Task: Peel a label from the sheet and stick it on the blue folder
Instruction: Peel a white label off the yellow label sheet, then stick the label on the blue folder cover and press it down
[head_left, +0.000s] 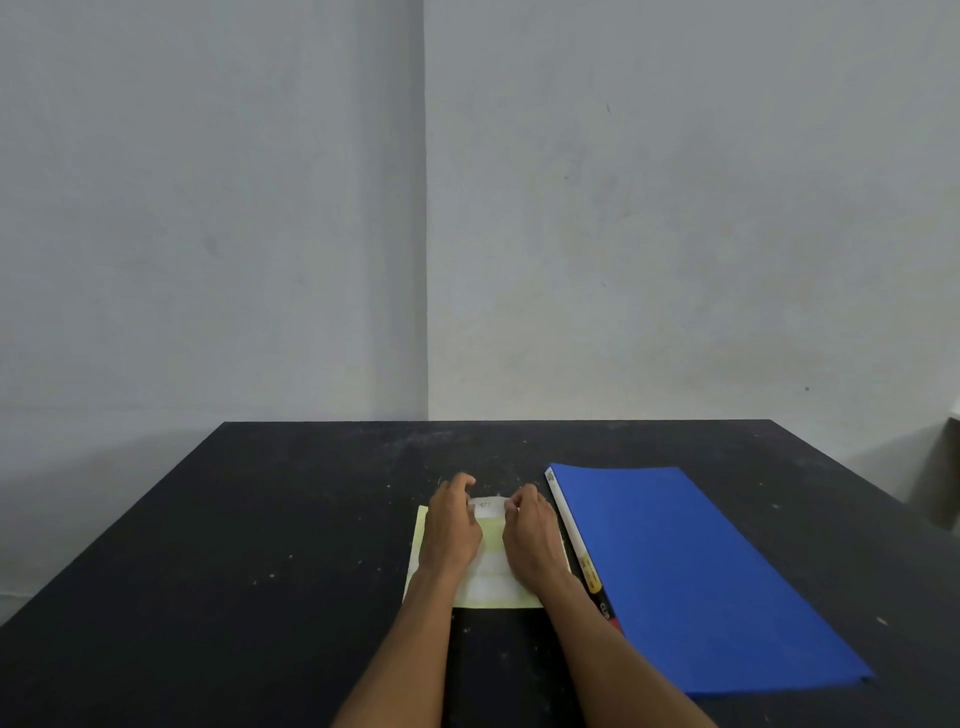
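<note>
Working at the far edge of the label sheet (491, 577), we had our left hand (453, 525) resting on the sheet's left part with fingers curled, its tips at one end of a white label (487, 507); whether it pinched the label we could not tell. Our right hand (531, 535) lay on the right part, its fingertips pressed together at the label's other end, seemingly nipping that edge. The yellowish sheet lay flat on the dark bench (260, 519), several white labels on it between our wrists. Just beside it to the right lay the blue folder (691, 566), closed, its cover bare. We judged the peeling only begun: lifting the label free and sticking it on the folder remained.
</note>
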